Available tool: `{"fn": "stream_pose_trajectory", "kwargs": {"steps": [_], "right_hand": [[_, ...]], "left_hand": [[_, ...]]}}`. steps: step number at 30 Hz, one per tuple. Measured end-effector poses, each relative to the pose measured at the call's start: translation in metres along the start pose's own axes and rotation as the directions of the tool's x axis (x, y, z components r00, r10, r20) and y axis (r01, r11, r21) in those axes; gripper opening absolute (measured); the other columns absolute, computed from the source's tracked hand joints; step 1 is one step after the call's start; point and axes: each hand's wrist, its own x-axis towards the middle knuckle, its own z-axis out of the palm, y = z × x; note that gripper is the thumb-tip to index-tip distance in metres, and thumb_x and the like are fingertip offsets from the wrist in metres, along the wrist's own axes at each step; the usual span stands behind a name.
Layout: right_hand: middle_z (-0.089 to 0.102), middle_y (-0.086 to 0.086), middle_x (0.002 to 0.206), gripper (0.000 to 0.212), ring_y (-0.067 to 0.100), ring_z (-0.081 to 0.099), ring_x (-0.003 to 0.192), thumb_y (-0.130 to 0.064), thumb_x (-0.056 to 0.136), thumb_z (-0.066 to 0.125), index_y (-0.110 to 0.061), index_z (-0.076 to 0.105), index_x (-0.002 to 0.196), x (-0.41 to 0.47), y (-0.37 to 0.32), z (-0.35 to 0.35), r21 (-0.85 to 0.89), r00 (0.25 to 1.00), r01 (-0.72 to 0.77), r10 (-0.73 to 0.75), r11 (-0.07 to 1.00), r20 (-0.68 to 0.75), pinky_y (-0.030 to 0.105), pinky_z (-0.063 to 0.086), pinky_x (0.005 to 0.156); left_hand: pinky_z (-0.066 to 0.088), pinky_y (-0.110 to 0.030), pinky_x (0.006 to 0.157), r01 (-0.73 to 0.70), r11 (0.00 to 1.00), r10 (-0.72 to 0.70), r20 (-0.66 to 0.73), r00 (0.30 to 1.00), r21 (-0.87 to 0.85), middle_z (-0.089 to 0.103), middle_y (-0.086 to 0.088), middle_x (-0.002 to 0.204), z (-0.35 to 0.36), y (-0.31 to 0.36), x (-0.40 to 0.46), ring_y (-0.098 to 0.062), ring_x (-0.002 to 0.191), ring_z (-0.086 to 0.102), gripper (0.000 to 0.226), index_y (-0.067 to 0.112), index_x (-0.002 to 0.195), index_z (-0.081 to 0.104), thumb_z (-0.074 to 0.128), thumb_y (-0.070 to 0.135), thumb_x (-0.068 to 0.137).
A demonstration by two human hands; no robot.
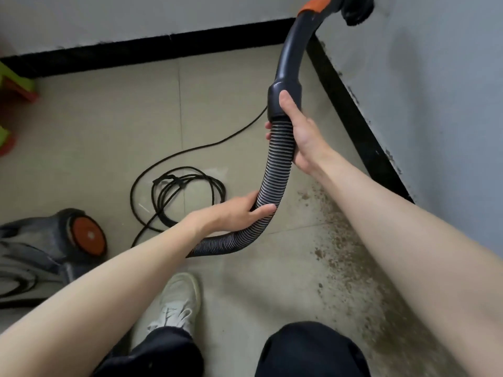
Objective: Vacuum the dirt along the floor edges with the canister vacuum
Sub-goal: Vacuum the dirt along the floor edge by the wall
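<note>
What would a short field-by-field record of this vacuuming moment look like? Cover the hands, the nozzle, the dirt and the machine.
right hand: grips the hose where it joins the rigid handle
left hand: holds the ribbed hose lower down, fingers curled round it
brush nozzle: raised, against the right wall, off the floor
dirt: brown patch on the tiles along the right baseboard, not yet reached
canister vacuum: on the floor at left
power cord: loosely coiled on the tiles
</note>
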Motion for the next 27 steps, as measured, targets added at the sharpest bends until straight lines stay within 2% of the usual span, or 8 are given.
{"fn": "stream_pose_trajectory", "kwargs": {"steps": [2,5,8,15,20,23,25,27], "right_hand": [[0.062,0.006,0.073,0.048,0.015,0.059,0.058,-0.04,0.096,0.058,-0.002,0.051,0.124,-0.002,-0.006,0.009,0.021,0.999,-0.026,0.025,0.999,0.031,0.023,0.051,0.054],[0.06,0.006,0.075,0.04,0.016,0.058,0.061,-0.04,0.097,0.057,-0.004,0.053,0.115,-0.003,-0.008,0.023,0.005,0.993,-0.079,0.079,0.997,0.082,0.023,0.051,0.056],[0.058,0.006,0.079,0.033,0.017,0.057,0.065,-0.034,0.097,0.058,-0.006,0.052,0.113,-0.008,0.008,0.034,-0.052,0.976,-0.152,0.158,0.987,0.148,0.024,0.051,0.058],[0.058,0.003,0.081,0.014,0.014,0.056,0.072,-0.017,0.096,0.06,-0.01,0.055,0.107,-0.035,0.081,0.05,-0.106,0.926,-0.256,0.275,0.961,0.258,0.024,0.048,0.064],[0.06,0.004,0.088,0.015,0.015,0.057,0.079,-0.017,0.096,0.061,-0.011,0.055,0.109,-0.046,0.125,0.041,-0.166,0.921,-0.292,0.324,0.942,0.216,0.028,0.048,0.071],[0.061,0.006,0.104,0.034,0.019,0.059,0.093,-0.019,0.091,0.068,-0.011,0.053,0.12,-0.053,0.151,0.032,-0.34,0.955,-0.229,0.279,0.912,0.105,0.032,0.048,0.08],[0.061,0.002,0.107,0.04,0.015,0.059,0.094,-0.023,0.088,0.072,-0.014,0.05,0.12,-0.059,0.166,0.026,-0.432,0.966,-0.195,0.249,0.88,0.069,0.026,0.047,0.076],[0.062,-0.003,0.103,0.04,0.011,0.06,0.092,-0.024,0.087,0.074,-0.015,0.049,0.117,-0.065,0.181,0.023,-0.479,0.977,-0.15,0.204,0.865,0.062,0.021,0.046,0.072]], "left_hand": [[0.047,-0.01,0.065,0.016,0.994,-0.018,-0.019,1.0,-0.106,0.056,0.01,0.103,-0.001,0.004,-0.013,-0.008,0.089,0.055,0.047,0.027,0.134,0.038,0.038,0.054,0.096],[0.061,-0.038,0.06,0.106,0.954,-0.109,0.004,0.994,-0.28,0.058,0.009,0.097,-0.001,0.004,-0.029,-0.008,0.089,0.062,0.038,0.027,0.122,0.04,0.038,0.054,0.096],[0.06,-0.047,0.061,0.216,0.916,-0.209,0.059,0.976,-0.339,0.059,0.004,0.102,0.009,-0.01,-0.046,-0.014,0.097,0.063,0.037,0.026,0.118,0.04,0.042,0.054,0.094],[0.06,-0.033,0.069,0.393,0.883,-0.335,0.243,0.91,-0.257,0.064,0.002,0.101,0.041,-0.063,-0.076,-0.012,0.083,0.067,0.03,0.025,0.109,0.045,0.058,0.045,0.091],[0.049,-0.028,0.086,0.448,0.885,-0.357,0.435,0.827,-0.125,0.064,0.002,0.116,0.026,-0.096,-0.075,-0.014,0.103,0.063,0.032,0.022,0.125,0.049,0.058,0.021,0.095],[0.049,-0.027,0.082,0.401,0.866,-0.372,0.151,0.916,-0.299,0.066,0.002,0.107,-0.001,-0.105,-0.053,-0.014,0.097,0.063,0.033,0.013,0.128,0.051,0.042,0.004,0.097],[0.052,-0.032,0.078,0.275,0.776,-0.408,-0.119,0.905,-0.567,0.064,-0.006,0.111,-0.018,-0.103,-0.031,-0.021,0.097,0.063,0.03,0.008,0.128,0.048,0.036,0.02,0.103],[0.054,-0.037,0.073,0.146,0.663,-0.384,-0.166,0.908,-0.734,0.063,-0.01,0.111,-0.03,-0.093,-0.006,-0.024,0.097,0.064,0.045,0.01,0.129,0.044,0.029,0.044,0.103]]}}
